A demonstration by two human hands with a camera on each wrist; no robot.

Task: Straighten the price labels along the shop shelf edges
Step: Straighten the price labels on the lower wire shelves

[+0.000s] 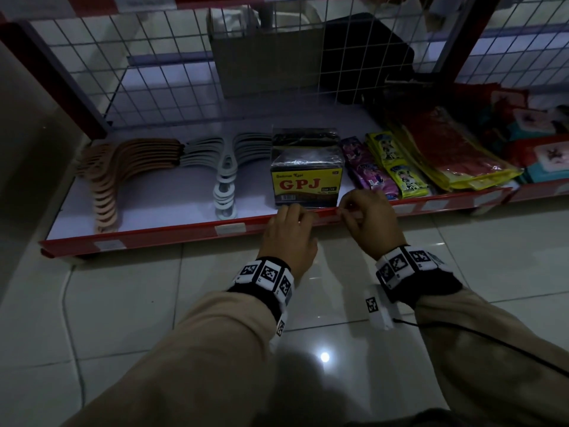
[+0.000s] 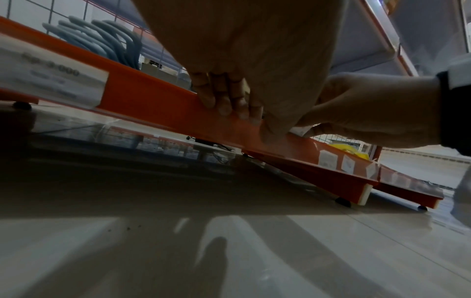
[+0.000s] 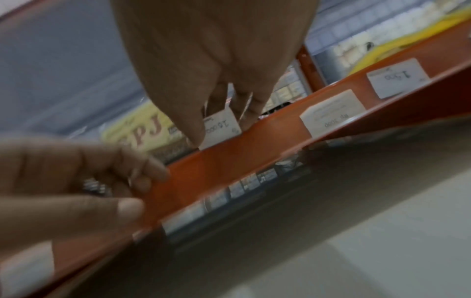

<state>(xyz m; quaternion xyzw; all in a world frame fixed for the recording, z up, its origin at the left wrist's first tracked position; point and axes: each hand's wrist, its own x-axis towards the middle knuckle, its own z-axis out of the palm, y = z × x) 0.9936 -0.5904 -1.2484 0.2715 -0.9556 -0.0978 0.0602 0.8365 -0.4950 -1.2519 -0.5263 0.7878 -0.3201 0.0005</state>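
Note:
On the bottom shelf, both hands meet at the red edge strip [image 1: 172, 234], just in front of the GPJ box [image 1: 306, 183]. My right hand [image 1: 345, 211] pinches a small white price label [image 3: 225, 126] between thumb and fingers, and the label stands above the strip's top edge. My left hand [image 1: 295, 215] sits just to its left, with fingers [image 2: 224, 102] laid over the strip and the thumb pressed against its front. Other labels [image 3: 331, 115] sit in the strip to the right, and one [image 1: 229, 228] to the left.
The shelf holds brown hangers [image 1: 123, 174], white hangers [image 1: 224, 177] and coloured packets [image 1: 388, 167], and a wire grid [image 1: 184, 72] backs it. Glossy floor tiles [image 1: 154, 303] lie below, and a black cable [image 1: 492, 343] runs from my right wrist.

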